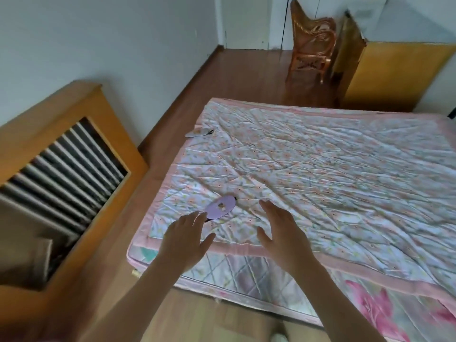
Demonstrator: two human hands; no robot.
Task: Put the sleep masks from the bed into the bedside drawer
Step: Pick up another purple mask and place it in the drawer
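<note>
A purple sleep mask with a small pattern lies on the pink floral quilt of the bed, near its front left corner. A second, pale grey sleep mask rests at the quilt's far left corner. My left hand hovers open just below the purple mask, its fingertips reaching the mask's near edge. My right hand is open too, fingers spread, a short way to the right of that mask. No drawer is in view.
A wooden radiator cover with dark slats stands against the left wall, with a strip of wooden floor between it and the bed. A wicker chair and a yellow wooden cabinet stand beyond the bed's far side.
</note>
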